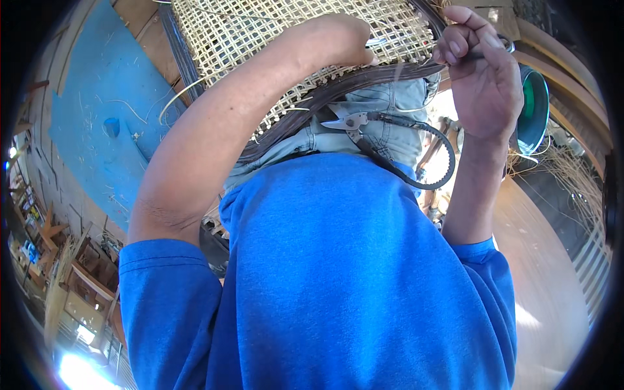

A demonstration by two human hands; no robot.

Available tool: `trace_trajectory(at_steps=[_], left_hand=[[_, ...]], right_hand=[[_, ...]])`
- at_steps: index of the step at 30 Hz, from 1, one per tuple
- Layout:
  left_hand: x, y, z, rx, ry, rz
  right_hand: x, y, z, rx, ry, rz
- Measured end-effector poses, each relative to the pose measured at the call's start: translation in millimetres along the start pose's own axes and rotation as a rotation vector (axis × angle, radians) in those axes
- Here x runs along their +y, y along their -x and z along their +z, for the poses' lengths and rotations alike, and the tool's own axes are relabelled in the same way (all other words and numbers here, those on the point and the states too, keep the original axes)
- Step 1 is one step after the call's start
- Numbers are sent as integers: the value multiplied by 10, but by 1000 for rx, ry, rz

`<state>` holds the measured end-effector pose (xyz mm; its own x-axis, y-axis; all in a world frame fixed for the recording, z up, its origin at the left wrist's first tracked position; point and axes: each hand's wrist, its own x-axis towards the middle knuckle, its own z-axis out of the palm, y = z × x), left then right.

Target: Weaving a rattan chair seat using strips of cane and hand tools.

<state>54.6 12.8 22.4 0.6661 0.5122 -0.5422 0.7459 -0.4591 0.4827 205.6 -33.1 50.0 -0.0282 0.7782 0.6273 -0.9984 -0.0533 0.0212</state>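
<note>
A woven cane panel (227, 32) in a dark grooved wooden frame (299, 117) lies across my lap. My left hand (344, 39) bends down over the weave near the frame's edge, its fingers mostly hidden behind the hand and wrist. A small silvery thing (376, 43) shows beside it. To the right, my right hand (481, 78) is raised beside the frame's corner, palm toward me. Its curled fingers grip a slim tool with a dark handle (476, 53) and a metal ring at one end. Pruning shears (354, 123) rest on my lap, a black ridged loop (448, 166) at their handles.
A blue board (97, 78) stretches along the left, bearing a small blue cup (112, 127) and cane scraps. One loose cane strand (170, 107) curls off the panel's left side. At right stand a green bucket (534, 107) and a heap of thin strands (572, 169).
</note>
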Motion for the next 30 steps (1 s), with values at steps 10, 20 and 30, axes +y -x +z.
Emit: trace_trajectory(at_steps=[10, 20, 30], left_hand=[[-8, 15, 34, 27, -31, 49], [51, -10, -268, 41, -128, 79], [91, 14, -352, -32, -83, 28]], right_hand=[[-210, 248, 304, 848, 1057, 234], [34, 426, 140, 894, 1174, 250], [73, 435, 98, 891, 1398, 355]])
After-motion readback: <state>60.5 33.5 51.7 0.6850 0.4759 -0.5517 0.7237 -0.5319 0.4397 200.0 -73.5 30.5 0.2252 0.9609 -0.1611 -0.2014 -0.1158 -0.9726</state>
